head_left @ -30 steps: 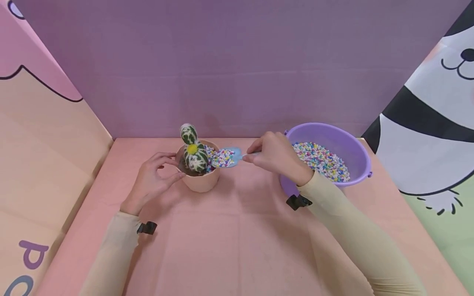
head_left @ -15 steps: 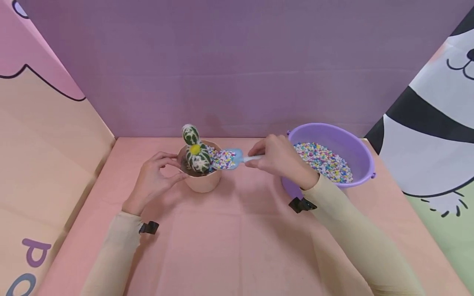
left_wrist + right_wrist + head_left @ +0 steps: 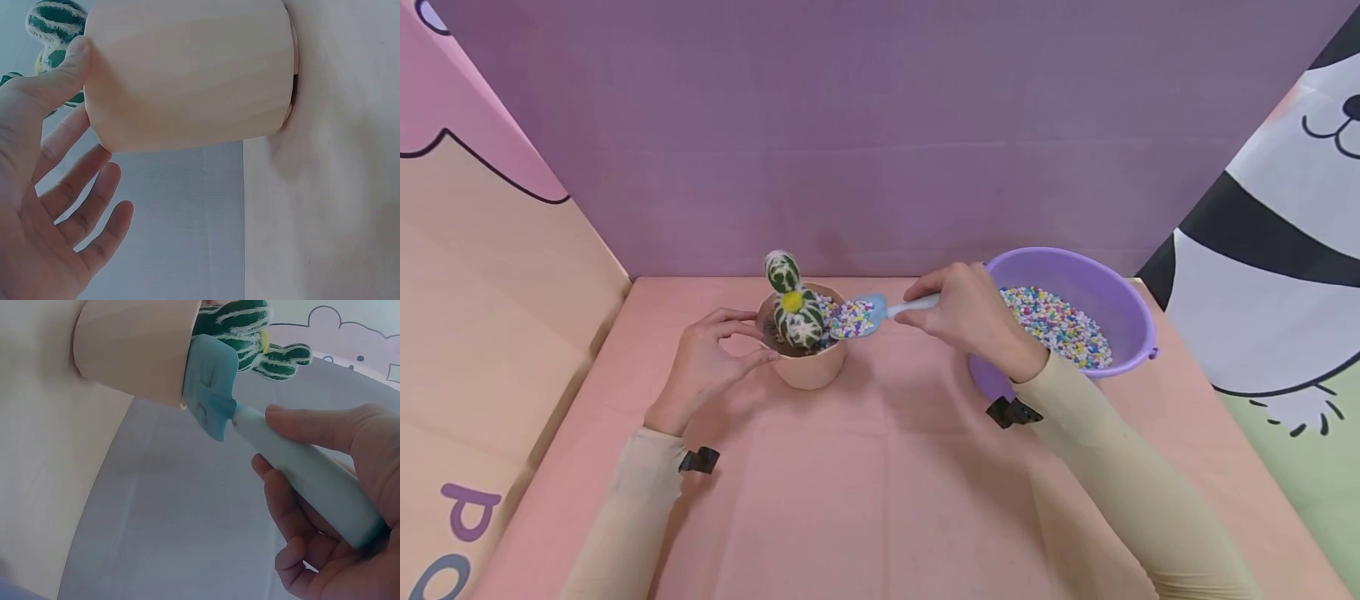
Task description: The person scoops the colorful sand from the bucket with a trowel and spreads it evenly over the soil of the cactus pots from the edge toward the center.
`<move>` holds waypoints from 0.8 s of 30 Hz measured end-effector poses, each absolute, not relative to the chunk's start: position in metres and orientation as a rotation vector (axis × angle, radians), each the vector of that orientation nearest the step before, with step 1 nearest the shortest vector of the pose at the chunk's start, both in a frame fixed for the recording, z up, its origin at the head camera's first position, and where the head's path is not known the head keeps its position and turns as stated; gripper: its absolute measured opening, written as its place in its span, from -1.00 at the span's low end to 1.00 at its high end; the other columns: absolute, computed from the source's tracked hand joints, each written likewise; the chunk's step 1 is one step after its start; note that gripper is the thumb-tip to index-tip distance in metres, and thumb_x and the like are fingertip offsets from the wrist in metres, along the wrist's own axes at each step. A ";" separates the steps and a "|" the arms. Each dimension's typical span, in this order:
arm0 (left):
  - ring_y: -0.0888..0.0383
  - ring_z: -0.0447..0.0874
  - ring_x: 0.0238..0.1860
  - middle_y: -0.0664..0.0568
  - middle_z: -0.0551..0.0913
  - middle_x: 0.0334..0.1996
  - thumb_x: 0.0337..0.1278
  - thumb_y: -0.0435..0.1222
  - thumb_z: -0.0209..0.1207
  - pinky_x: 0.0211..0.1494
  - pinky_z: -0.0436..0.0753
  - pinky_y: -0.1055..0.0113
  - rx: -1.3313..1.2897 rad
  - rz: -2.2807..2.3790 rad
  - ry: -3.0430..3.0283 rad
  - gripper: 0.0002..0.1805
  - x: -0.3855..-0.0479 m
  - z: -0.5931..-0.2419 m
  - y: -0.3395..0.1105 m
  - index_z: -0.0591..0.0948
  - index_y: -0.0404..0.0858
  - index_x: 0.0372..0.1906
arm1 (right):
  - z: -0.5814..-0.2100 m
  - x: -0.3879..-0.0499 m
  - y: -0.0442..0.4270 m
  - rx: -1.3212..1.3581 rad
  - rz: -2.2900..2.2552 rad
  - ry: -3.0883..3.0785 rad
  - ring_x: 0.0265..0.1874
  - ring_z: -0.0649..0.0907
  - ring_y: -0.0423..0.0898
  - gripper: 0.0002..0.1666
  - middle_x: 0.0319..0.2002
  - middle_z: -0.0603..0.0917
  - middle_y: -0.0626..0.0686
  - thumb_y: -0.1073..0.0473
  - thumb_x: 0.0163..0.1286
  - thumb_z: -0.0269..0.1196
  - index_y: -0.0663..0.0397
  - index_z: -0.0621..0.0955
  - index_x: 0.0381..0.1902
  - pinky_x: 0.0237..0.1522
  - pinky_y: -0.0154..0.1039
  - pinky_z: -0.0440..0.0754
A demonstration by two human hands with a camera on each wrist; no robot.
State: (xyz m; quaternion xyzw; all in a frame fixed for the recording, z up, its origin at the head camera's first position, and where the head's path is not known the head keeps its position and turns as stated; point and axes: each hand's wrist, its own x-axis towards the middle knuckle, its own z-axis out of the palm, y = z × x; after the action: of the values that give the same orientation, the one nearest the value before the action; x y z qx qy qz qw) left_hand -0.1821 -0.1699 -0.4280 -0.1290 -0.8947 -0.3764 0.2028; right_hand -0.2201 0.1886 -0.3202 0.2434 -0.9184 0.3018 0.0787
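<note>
The left hand (image 3: pixel 703 367) holds the rim of a peach pot (image 3: pixel 808 371) between thumb and fingers; in the left wrist view its thumb lies at the rim of the pot (image 3: pixel 187 75). A green cactus (image 3: pixel 799 323) with a yellow flower stands in the pot, colourful pebbles at its right side. Pinched by its handle in the right hand (image 3: pixel 973 317), a light blue scoop (image 3: pixel 877 312) bears more pebbles (image 3: pixel 852 320), its front over the pot's right rim. In the right wrist view, the scoop (image 3: pixel 209 384) touches the rim and the right hand (image 3: pixel 350 487) grips the handle.
A purple bucket (image 3: pixel 1116 325) with many colourful pebbles (image 3: pixel 1060 325) stands at the right, partly behind the right hand and forearm. A purple backdrop (image 3: pixel 880 150) rises behind the pink table (image 3: pixel 820 500), with printed panels on both sides.
The scoop's handle end and the right hand have risen a little, so the scoop tilts more toward the pot. The left hand keeps its hold on the rim.
</note>
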 end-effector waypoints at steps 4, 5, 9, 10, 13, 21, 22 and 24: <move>-0.11 0.73 0.18 -0.07 0.80 0.10 -0.09 -0.19 0.67 0.18 0.67 -0.13 -0.362 -1.041 -2.493 -0.72 -0.183 -0.429 -0.170 0.87 -0.20 -0.24 | -0.319 -0.218 0.189 0.737 0.896 -2.747 -0.41 0.79 -0.12 -0.75 -0.31 0.89 -0.06 0.02 0.16 0.60 -0.01 0.89 -0.23 -0.32 -0.18 0.67; -0.11 0.73 0.17 -0.08 0.80 0.09 -0.10 -0.20 0.67 0.18 0.67 -0.13 -0.360 -1.036 -2.493 -0.71 -0.183 -0.429 -0.170 0.87 -0.20 -0.25 | -0.318 -0.217 0.189 0.741 0.895 -2.749 -0.43 0.78 -0.13 -0.75 -0.32 0.89 -0.06 0.02 0.17 0.60 -0.01 0.89 -0.23 -0.33 -0.19 0.66; -0.13 0.73 0.16 -0.10 0.79 0.08 -0.14 -0.19 0.69 0.14 0.68 -0.14 -0.343 -1.021 -2.500 -0.72 -0.184 -0.428 -0.169 0.88 -0.20 -0.30 | -0.316 -0.215 0.188 0.753 0.903 -2.753 -0.49 0.76 -0.16 -0.75 -0.32 0.89 -0.06 0.02 0.18 0.59 0.00 0.89 -0.23 -0.39 -0.21 0.64; -0.14 0.73 0.15 -0.11 0.79 0.07 -0.15 -0.18 0.69 0.13 0.67 -0.15 -0.339 -1.015 -2.502 -0.72 -0.183 -0.428 -0.168 0.88 -0.20 -0.31 | -0.316 -0.215 0.187 0.755 0.905 -2.754 -0.50 0.75 -0.17 -0.75 -0.32 0.89 -0.06 0.02 0.18 0.59 0.00 0.89 -0.23 -0.40 -0.21 0.64; -0.15 0.72 0.15 -0.13 0.78 0.07 -0.17 -0.16 0.70 0.12 0.66 -0.15 -0.324 -1.010 -2.509 -0.73 -0.183 -0.428 -0.167 0.88 -0.18 -0.35 | -0.315 -0.214 0.187 0.758 0.908 -2.755 -0.51 0.75 -0.17 -0.75 -0.32 0.89 -0.05 0.02 0.18 0.58 0.01 0.89 -0.23 -0.41 -0.22 0.63; -0.13 0.73 0.11 -0.13 0.77 0.03 -0.19 -0.14 0.71 0.15 0.69 -0.14 -0.295 -1.009 -2.518 -0.74 -0.181 -0.428 -0.164 0.87 -0.15 -0.40 | -0.314 -0.211 0.187 0.769 0.887 -2.752 -0.46 0.78 -0.14 -0.73 -0.31 0.90 -0.05 0.02 0.18 0.59 0.02 0.89 -0.22 -0.37 -0.21 0.65; -0.13 0.73 0.10 -0.13 0.77 0.02 -0.20 -0.14 0.72 0.14 0.70 -0.13 -0.296 -1.006 -2.517 -0.73 -0.181 -0.427 -0.163 0.87 -0.15 -0.41 | -0.314 -0.211 0.187 0.769 0.886 -2.754 -0.45 0.79 -0.13 -0.73 -0.30 0.90 -0.03 0.02 0.18 0.59 0.02 0.89 -0.22 -0.36 -0.21 0.65; -0.12 0.73 0.09 -0.13 0.77 0.01 -0.23 -0.15 0.73 0.13 0.71 -0.11 -0.285 -1.007 -2.522 -0.73 -0.180 -0.425 -0.162 0.87 -0.16 -0.42 | -0.314 -0.211 0.187 0.772 0.887 -2.757 -0.44 0.80 -0.12 -0.72 -0.29 0.90 -0.02 0.02 0.18 0.59 0.03 0.89 -0.21 -0.35 -0.20 0.66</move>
State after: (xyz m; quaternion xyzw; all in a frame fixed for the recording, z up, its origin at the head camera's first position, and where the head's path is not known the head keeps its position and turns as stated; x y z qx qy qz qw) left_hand -0.1797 -0.1616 -0.4253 -0.1023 -0.9042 -0.3609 0.2041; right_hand -0.2111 0.1873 -0.3139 0.2568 -0.9175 0.2950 0.0723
